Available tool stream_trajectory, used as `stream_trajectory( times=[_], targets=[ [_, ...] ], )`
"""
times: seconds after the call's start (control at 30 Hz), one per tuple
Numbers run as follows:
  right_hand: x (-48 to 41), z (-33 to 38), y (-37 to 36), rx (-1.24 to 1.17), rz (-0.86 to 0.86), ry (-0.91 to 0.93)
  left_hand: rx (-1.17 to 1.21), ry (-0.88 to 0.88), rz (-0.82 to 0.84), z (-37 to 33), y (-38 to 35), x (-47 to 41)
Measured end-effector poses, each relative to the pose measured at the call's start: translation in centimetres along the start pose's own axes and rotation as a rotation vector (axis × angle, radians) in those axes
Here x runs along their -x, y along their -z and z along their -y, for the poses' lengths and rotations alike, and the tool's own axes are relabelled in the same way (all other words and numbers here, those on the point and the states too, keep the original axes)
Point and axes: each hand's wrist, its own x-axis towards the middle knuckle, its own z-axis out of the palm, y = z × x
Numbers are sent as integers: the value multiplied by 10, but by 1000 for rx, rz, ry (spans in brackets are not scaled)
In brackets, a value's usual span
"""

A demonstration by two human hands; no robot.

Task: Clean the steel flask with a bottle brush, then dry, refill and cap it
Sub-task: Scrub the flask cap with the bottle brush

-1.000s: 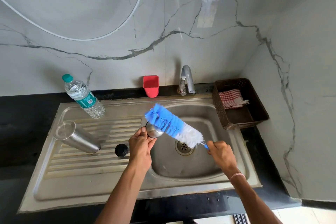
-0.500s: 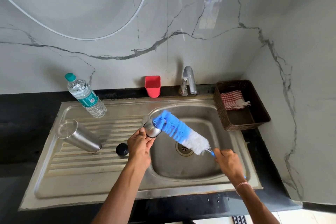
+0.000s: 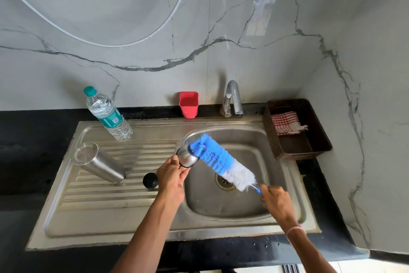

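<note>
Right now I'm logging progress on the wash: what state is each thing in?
steel flask: uncapped, tilted over the basin, held by left hand
bottle brush: in right hand, tip at the flask mouth
black cap: off, on drainboard
water bottle: capped, upright
steel tumbler: standing, empty
tap: no water running
checked cloth: in basket

Red cup (image 3: 188, 104) beside tap (image 3: 232, 97), checked cloth (image 3: 286, 122) in brown basket (image 3: 318, 140)

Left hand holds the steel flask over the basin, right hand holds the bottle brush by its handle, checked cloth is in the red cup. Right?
Not quite. In the head view the checked cloth lies in the brown basket, not the red cup. The rest stands.
</note>
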Motion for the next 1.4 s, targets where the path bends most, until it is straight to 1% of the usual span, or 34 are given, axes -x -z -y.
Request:
stream_trajectory(
  times=[0.07,0.2,0.27,0.33,0.43,0.5,0.6,0.7,0.77,0.83,0.97,1.03,1.1,1.17,1.27,1.33,1.4],
  targets=[
    [3,3,-1,-18,-16,4,8,-6,-10,-3,1,-1],
    [2,48,-19,9,-49,55,-99,-10,53,16,-11,9],
    [-2,60,-27,16,-70,87,-102,-14,69,24,-14,12],
    [-1,55,-27,22,-67,72,-68,-18,46,19,-12,10],
    [2,21,-18,4,-43,-9,-15,-18,0,5,-1,1],
    [6,7,-14,-10,-30,-17,8,-30,-14,0,5,-3],
    [4,18,-18,-11,-43,-7,-19,-29,-14,5,4,-2],
    [-3,44,-25,-7,-50,37,-126,-46,37,22,-3,4],
    [-8,54,-26,-11,-57,70,-153,-61,61,29,-5,6],
    [-8,48,-25,-7,-58,48,-106,-47,44,26,-3,3],
    [1,13,-18,-22,-27,-49,7,-42,7,4,7,-9],
    [4,11,-17,-31,-26,-45,7,-60,-2,-1,7,-11],
    [5,27,-20,-37,-33,-20,-52,-66,18,5,3,-11],
    [4,48,-25,-24,-41,18,-162,-92,67,22,0,-13],
    [1,67,-28,-13,-55,79,-319,-203,120,40,3,-16],
    [1,61,-22,0,-57,49,-361,-281,119,36,8,-19],
    [-1,40,-17,-6,-44,-1,-399,-359,102,26,15,-19]
  ],
)
